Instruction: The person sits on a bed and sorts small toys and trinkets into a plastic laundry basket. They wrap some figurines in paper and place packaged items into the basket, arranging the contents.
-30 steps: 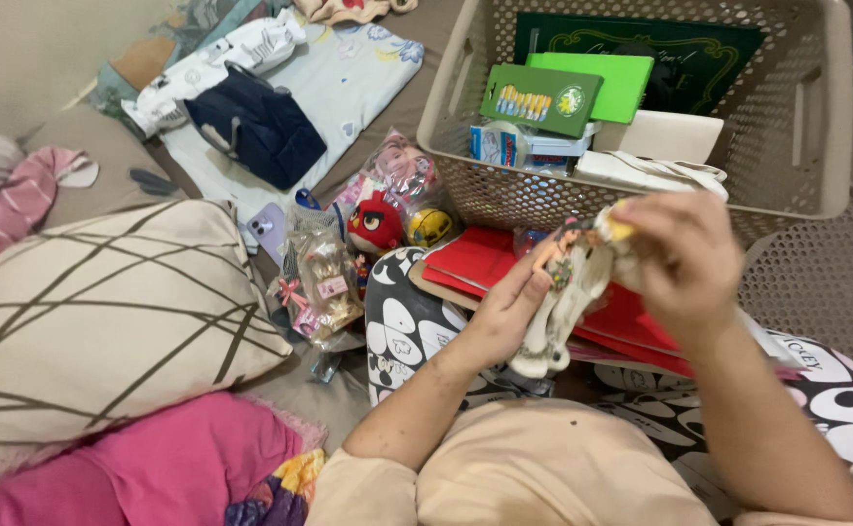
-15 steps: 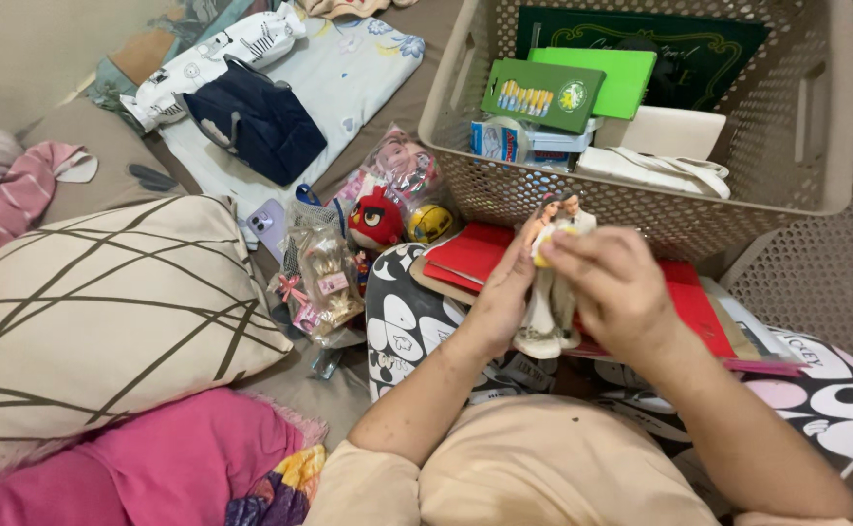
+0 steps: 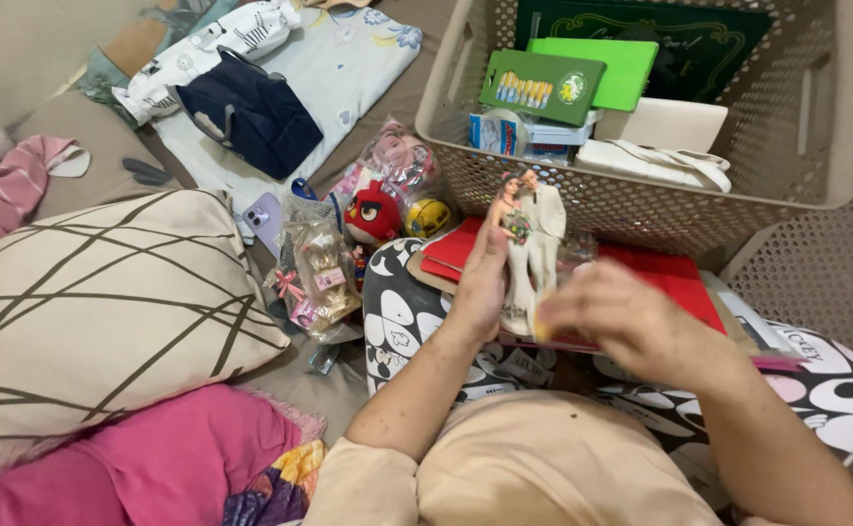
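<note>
My left hand (image 3: pixel 480 282) holds a bride-and-groom figurine (image 3: pixel 531 234) upright, gripping it from the left side. My right hand (image 3: pixel 621 317) is blurred at the figurine's base, pinching a small yellow piece (image 3: pixel 543 327) against it. Both hands hover over red folders (image 3: pixel 660 278) lying on a black-and-white patterned cushion (image 3: pixel 417 312), just in front of a beige perforated basket (image 3: pixel 631 209).
The basket holds green boxes (image 3: pixel 543 86), a dark green board and white items. Left of the hands lie a red bird plush (image 3: pixel 373 219), a yellow ball (image 3: pixel 429 216), wrapped trinkets (image 3: pixel 319 273) and a purple phone (image 3: pixel 263 216). A striped pillow (image 3: pixel 105 312) and pink cloth (image 3: pixel 154 463) fill the left.
The figurine went from tilted to upright and shifted left. My right hand slid from its top down to its base.
</note>
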